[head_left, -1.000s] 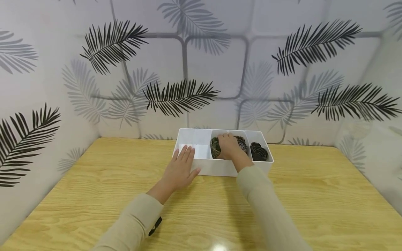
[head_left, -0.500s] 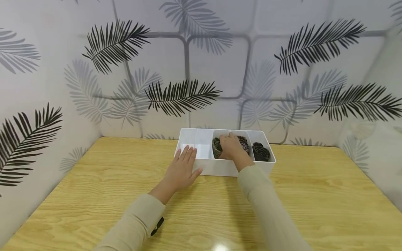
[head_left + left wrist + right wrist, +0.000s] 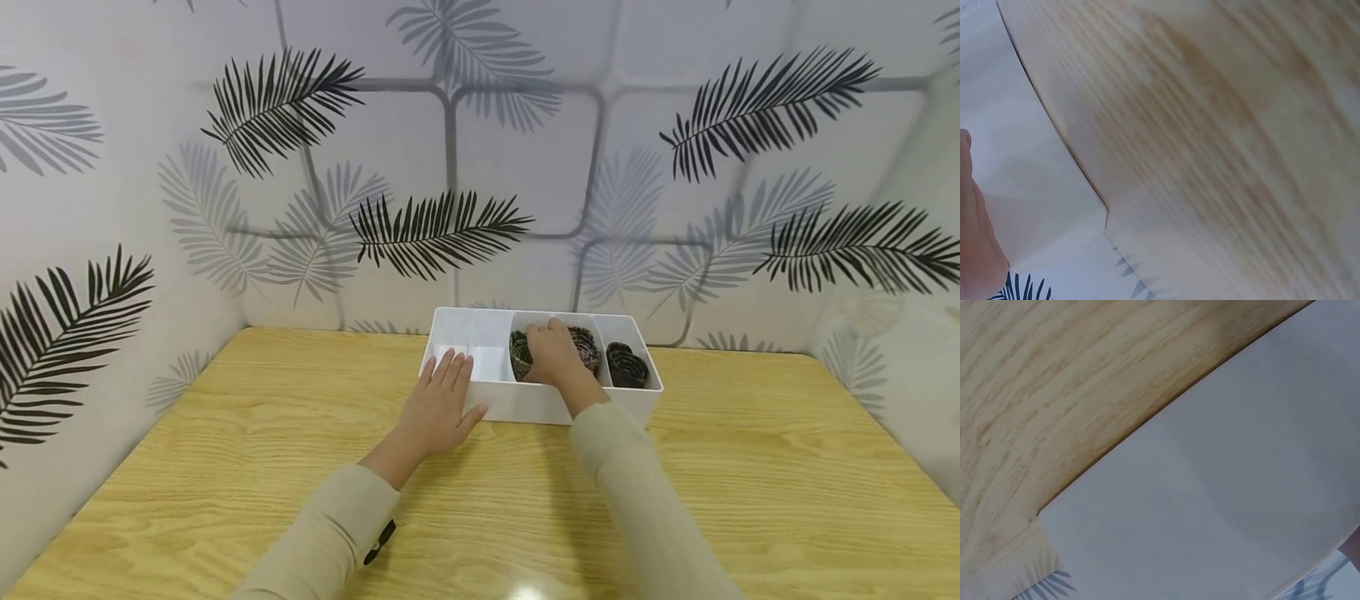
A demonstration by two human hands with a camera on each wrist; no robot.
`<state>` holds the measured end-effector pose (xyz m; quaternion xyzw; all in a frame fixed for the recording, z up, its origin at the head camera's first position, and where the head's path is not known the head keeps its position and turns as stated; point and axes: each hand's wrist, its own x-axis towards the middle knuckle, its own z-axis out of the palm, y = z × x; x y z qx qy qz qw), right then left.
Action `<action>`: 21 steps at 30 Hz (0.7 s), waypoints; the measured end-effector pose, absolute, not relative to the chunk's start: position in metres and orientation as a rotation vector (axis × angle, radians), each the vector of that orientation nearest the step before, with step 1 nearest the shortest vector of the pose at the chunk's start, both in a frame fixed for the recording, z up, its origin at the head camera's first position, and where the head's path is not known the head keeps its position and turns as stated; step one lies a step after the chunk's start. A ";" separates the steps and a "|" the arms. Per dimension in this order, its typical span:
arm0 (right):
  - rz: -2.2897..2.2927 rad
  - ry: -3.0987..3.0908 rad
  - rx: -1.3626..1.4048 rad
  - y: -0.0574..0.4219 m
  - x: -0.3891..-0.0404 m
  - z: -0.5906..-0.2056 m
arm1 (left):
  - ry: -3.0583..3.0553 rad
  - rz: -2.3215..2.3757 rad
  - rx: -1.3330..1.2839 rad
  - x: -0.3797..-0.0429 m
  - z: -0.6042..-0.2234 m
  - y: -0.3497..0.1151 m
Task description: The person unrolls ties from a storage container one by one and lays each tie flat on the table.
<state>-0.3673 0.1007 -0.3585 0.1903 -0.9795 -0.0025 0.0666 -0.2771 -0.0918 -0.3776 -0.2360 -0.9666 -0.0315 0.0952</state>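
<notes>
One white box (image 3: pixel 517 405) on the worktop (image 3: pixel 765 467), two hands at it. Left hand (image 3: pixel 437 408): fingers straight, laid over the front rim near the left end. Right hand (image 3: pixel 553 356): down in the middle section on the patterned rolls (image 3: pixel 584 350); gripping or only touching, can't tell. Those show either side of it, exact count hidden. One black roll (image 3: pixel 627 367), right-end section. Rolls in head view only; wrist views add the box's bottom edge.

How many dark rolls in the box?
3 visible: first roll left of the right hand, second roll right of it, third roll in rightmost compartment. Hand may hide more.
</notes>
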 end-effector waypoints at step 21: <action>0.097 -2.790 0.530 0.102 -0.361 -0.359 | -2.847 -0.077 -0.683 -0.277 -0.382 -0.091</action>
